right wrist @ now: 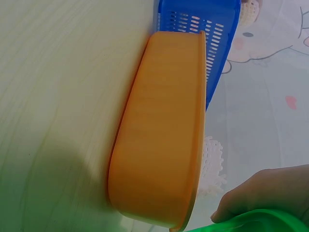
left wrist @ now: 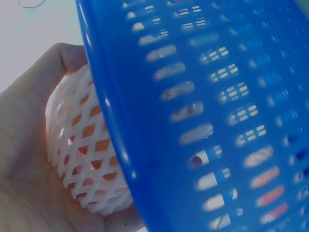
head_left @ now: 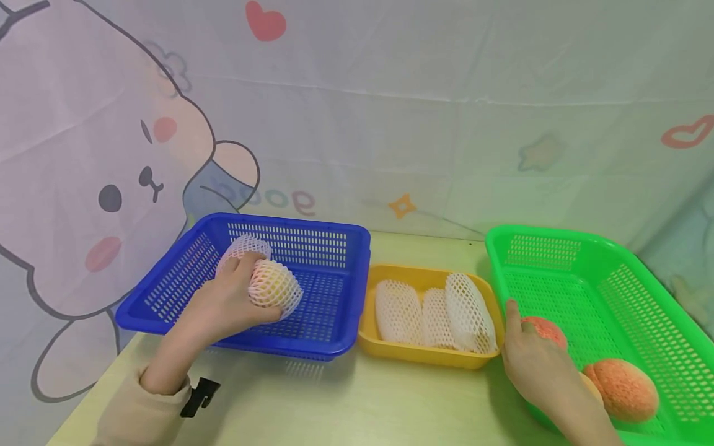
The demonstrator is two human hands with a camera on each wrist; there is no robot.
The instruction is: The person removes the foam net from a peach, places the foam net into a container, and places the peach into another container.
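In the head view, my left hand [head_left: 229, 303] grips a round, yellow-pink fruit in a white foam net [head_left: 274, 288], over the blue basket [head_left: 326, 297]. The left wrist view shows the palm and fingers cupped round this netted fruit [left wrist: 89, 145], partly hidden by the basket rim. Just behind the hand lies another white foam net [head_left: 245, 246], partly covered. My right hand [head_left: 538, 368] holds the left rim of the green basket [head_left: 574, 291]; one digit hooks over the rim [right wrist: 256, 217] in the right wrist view. Beside those fingers sits a reddish peach [head_left: 548, 331].
Between the baskets stands a yellow tray [head_left: 429, 355] with several white foam nets [head_left: 398, 313] in it. The green basket also holds an orange-red peach [head_left: 625, 390] and a yellowish fruit [head_left: 591, 387]. A printed cloth [head_left: 424, 124] hangs behind the pale wooden table [head_left: 357, 402].
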